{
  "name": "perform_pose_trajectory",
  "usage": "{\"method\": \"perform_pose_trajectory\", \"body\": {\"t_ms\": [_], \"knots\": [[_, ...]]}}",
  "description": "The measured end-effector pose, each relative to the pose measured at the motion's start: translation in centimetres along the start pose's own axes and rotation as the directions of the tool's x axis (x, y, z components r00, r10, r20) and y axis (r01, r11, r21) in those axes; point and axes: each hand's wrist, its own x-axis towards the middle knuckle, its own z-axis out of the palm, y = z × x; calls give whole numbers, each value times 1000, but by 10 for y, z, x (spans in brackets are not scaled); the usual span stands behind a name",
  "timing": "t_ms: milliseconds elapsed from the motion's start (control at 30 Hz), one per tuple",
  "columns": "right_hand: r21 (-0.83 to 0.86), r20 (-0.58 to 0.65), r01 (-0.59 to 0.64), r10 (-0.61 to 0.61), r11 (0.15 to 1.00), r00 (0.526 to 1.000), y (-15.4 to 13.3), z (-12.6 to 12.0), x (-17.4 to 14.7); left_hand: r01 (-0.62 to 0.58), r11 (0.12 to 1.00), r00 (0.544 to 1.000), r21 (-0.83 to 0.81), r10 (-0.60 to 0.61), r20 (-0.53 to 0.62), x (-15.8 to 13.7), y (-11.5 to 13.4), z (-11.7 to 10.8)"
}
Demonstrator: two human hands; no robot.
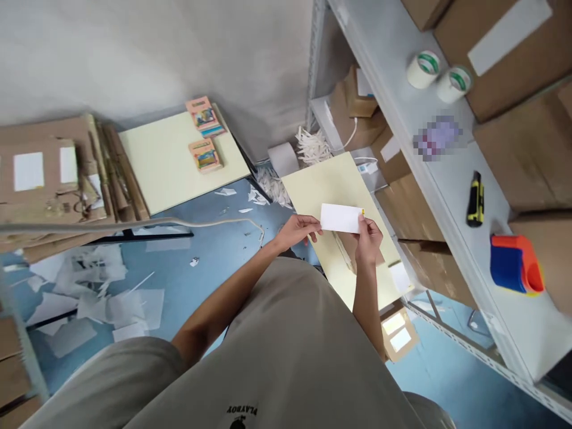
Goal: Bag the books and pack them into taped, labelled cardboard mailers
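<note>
The left hand (301, 230) touches a white card's (339, 218) left end, while the right hand (369, 238) grips its right end above a pale surface (313, 179). Left of the left hand, books (205, 156) lie on another surface (163, 164); right of the right hand, a shelf (447, 187) carries tape rolls (422, 72) and a cutter (476, 199).

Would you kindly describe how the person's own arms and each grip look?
The left grip and right grip are ungloved, with no rings or watch visible. The left forearm is bare below a short, loose grey sleeve; the right forearm is bare too. The grey shirt bears dark PLAYBOY lettering.
</note>
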Motion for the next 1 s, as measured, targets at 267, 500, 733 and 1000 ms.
{"method": "perform_pose_trajectory", "body": {"t_ms": [267,500,733,1000], "knots": [[-105,191,69,-48,992,981,-14,126,35,-100,994,981,-43,91,-174,5,44,-93],[-162,403,509,-414,846,816,-36,215,28,-232,970,893,68,240,-381,1,67,-159],[23,692,554,-413,832,592,-73,235,-14,-339,892,824,299,435,-363,6,79,-162],[-82,462,504,-415,860,784,-71,159,-8,-381,873,915,304,404,-16,50,90,-106]]}}
